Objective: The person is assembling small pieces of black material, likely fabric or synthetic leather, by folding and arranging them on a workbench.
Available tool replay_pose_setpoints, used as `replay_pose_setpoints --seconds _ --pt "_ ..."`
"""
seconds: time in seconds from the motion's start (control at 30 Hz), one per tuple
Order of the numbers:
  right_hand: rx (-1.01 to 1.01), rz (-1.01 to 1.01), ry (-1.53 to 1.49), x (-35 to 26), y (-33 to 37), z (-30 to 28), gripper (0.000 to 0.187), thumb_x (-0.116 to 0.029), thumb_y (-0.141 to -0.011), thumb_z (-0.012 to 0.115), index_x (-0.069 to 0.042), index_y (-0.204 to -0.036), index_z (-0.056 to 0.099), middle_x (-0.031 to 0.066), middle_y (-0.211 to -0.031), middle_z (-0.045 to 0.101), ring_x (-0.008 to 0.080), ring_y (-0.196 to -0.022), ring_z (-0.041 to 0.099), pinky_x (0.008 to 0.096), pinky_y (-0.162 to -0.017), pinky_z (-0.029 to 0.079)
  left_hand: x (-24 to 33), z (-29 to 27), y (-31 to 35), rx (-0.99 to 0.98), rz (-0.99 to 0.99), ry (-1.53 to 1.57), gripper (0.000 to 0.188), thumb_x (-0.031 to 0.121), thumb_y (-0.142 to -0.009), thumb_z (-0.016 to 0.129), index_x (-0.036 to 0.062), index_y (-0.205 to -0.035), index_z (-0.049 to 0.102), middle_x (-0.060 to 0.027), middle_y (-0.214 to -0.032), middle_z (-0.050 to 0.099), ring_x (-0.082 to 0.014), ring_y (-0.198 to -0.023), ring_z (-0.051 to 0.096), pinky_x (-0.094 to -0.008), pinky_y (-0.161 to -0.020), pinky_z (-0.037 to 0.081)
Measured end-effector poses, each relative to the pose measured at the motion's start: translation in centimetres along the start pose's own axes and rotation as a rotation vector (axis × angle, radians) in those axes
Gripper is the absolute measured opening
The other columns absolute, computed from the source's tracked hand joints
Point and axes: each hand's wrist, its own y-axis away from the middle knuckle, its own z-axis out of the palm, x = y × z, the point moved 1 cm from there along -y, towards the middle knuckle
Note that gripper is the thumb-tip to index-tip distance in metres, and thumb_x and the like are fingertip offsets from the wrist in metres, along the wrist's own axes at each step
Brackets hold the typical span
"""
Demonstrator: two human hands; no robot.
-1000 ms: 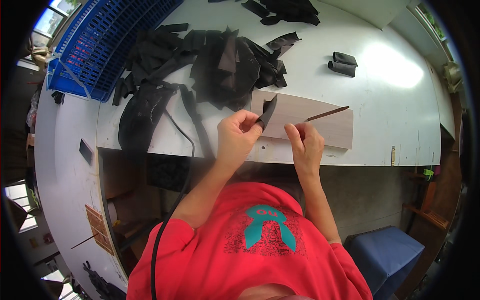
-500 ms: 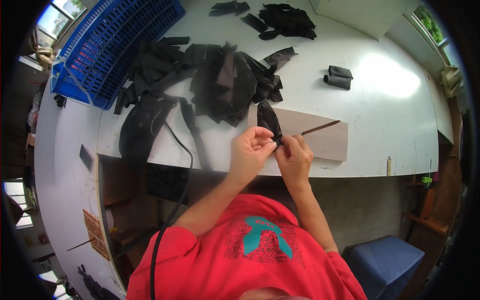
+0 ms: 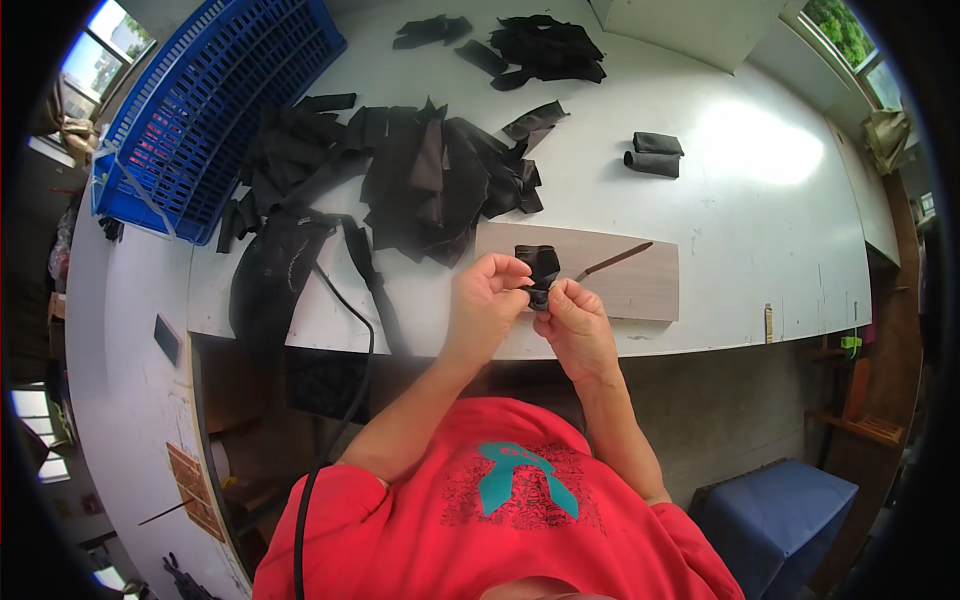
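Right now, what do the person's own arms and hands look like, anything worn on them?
Both hands are bare: no gloves, rings or watch show on the left hand or the right hand. The forearms are uncovered to above the elbows, where the short sleeves of a red T-shirt with a teal ribbon print begin. A thin black cable runs beside the left arm.

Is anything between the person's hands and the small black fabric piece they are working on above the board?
Nothing visible. The left hand and right hand both pinch the small black folded fabric piece directly, held over the flat grey-brown rectangular board. The thin brown stick-like tool lies on the board to the right, apart from the hands.
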Motion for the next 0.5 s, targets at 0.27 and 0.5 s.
replay_pose_setpoints --seconds 0.27,0.5 --pt "0.012 -0.228 0.008 -2.1 1.3 0.1 0.010 -0.013 -0.085 0.052 -0.005 -0.079 0.055 -0.0004 -0.084 0.053 0.0074 -0.069 0.046 0.0220 -0.067 0.037 1.9 1.4 0.9 -0.562 -0.118 0.206 0.030 -0.005 -0.073 0.049 -0.0029 -0.104 0.050 -0.0046 -0.074 0.056 -0.0012 -0.045 0.040 -0.0124 -0.040 0.032" --pt "0.183 -0.740 0.782 -6.4 3.4 2.1 0.014 -0.010 -0.086 0.050 -0.003 -0.074 0.049 0.0001 -0.078 0.049 0.0049 -0.063 0.041 0.0174 -0.054 0.033 2.0 5.5 0.8 -0.263 0.311 -0.138 0.007 0.000 -0.081 0.054 0.0024 -0.087 0.057 -0.0007 -0.072 0.056 -0.0020 -0.051 0.042 -0.0145 -0.046 0.034"
